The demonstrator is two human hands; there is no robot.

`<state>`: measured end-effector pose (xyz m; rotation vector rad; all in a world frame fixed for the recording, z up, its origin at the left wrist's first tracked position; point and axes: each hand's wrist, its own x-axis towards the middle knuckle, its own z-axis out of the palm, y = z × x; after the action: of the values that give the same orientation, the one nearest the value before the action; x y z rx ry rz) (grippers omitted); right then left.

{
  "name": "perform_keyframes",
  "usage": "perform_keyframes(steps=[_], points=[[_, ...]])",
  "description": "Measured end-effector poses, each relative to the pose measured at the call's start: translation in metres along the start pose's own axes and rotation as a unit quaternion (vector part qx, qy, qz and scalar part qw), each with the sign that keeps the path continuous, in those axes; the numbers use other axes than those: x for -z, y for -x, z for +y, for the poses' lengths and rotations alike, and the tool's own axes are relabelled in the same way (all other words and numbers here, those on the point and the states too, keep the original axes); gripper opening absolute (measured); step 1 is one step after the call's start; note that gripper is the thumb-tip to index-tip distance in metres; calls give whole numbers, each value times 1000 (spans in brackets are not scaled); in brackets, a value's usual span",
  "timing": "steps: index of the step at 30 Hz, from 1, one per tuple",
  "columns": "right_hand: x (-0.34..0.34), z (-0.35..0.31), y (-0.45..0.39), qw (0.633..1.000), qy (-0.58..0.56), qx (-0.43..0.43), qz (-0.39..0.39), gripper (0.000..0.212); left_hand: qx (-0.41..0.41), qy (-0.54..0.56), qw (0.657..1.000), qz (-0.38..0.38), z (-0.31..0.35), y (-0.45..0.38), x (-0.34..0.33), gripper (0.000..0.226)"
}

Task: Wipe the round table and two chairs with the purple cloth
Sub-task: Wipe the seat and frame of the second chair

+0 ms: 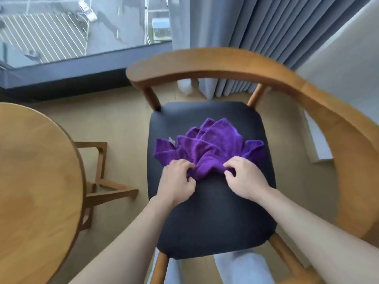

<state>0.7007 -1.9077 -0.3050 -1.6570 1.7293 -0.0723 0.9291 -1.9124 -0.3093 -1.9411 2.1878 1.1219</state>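
My two bare forearms reach forward over the black padded seat (213,212) of a wooden armchair. That seat is my landmark for everything else. Below its near edge, my legs in pale trousers (242,269) show between the chair's front legs.

On the middle of the seat, my left hand (177,179) and my right hand (244,177) sit close together, knuckles up. Each has its fingers curled, pinching the near edge of the purple cloth (209,146). The cloth lies bunched in soft folds on the seat, fanning from my fingers toward the seat's back edge.

Around the far and right sides of the seat curves the chair's wooden backrest and arm rail (235,60), held up by two slanted spindles.

Left of the seat stands the round wooden table (34,177), with its wooden base frame (98,181) showing between the tabletop and the seat, on a tan floor.

Beyond the seat's back, grey pleated curtains (266,37) hang to the floor. Left of them, a dark-framed window (82,58) looks down on a wet street with a white car (87,10).
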Motion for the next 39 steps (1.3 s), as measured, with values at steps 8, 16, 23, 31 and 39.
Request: perform_keyframes(steps=[8,16,23,31,39], points=[[-95,-74,-81,967,-21,-228,112,96,102,115,977,146,-61,-30,-21,70],[-112,-65,-60,982,167,65,55,79,61,186,973,125,-97,-24,-16,88],[-49,14,-53,972,193,-102,88,114,74,175,974,122,-92,-26,-33,88],[-92,-56,-86,958,119,-180,189,78,73,9,978,195,-85,-34,-73,80],[-87,-32,-53,920,230,315,36,68,49,-10,981,185,-90,-32,-71,84]])
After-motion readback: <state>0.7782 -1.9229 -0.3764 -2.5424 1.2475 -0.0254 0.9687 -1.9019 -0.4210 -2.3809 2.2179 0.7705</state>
